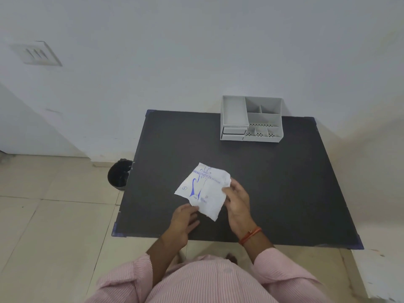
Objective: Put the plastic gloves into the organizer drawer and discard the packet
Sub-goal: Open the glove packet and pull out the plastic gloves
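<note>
A white paper glove packet with blue print is held just above the black table, near its front middle. My left hand pinches the packet's lower edge. My right hand grips its right side, fingers curled over the edge. The gloves themselves are not visible; they may be inside the packet. A grey plastic organizer stands at the table's far edge against the wall, with several open compartments and a small drawer at its lower left, slightly pulled out.
A black bin lined with a dark bag stands on the tiled floor, left of the table. A white wall runs behind the table. A white ledge is at the right front corner.
</note>
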